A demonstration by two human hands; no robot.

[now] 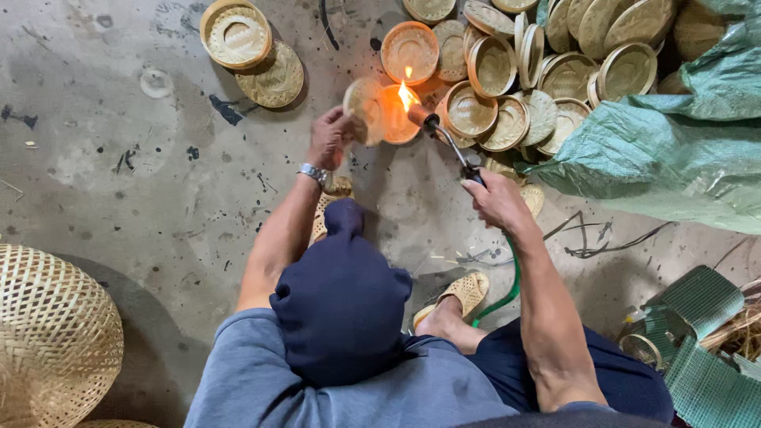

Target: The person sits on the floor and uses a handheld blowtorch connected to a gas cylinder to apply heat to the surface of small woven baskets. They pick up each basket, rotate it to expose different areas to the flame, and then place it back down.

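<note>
My left hand (pixel 330 136) grips a small round woven bamboo lid (pixel 364 109), held on edge above the concrete floor. My right hand (pixel 495 200) holds a gas torch (pixel 448 141) with a thin metal neck. Its nozzle points up and left at the lid, and an orange flame (pixel 406 95) burns at the tip, close to the lid's face. A green hose (pixel 507 289) runs from the torch down past my right sandalled foot (pixel 464 293). A silver watch (pixel 315 173) sits on my left wrist. I squat with knees apart.
A heap of several round bamboo trays and lids (pixel 523 71) lies just behind the flame. Two more lids (pixel 250 47) sit at the upper left. A green tarp (pixel 682 150) covers the right side. A large woven basket (pixel 47 333) stands at the lower left, green mesh pieces (pixel 697 349) at the lower right.
</note>
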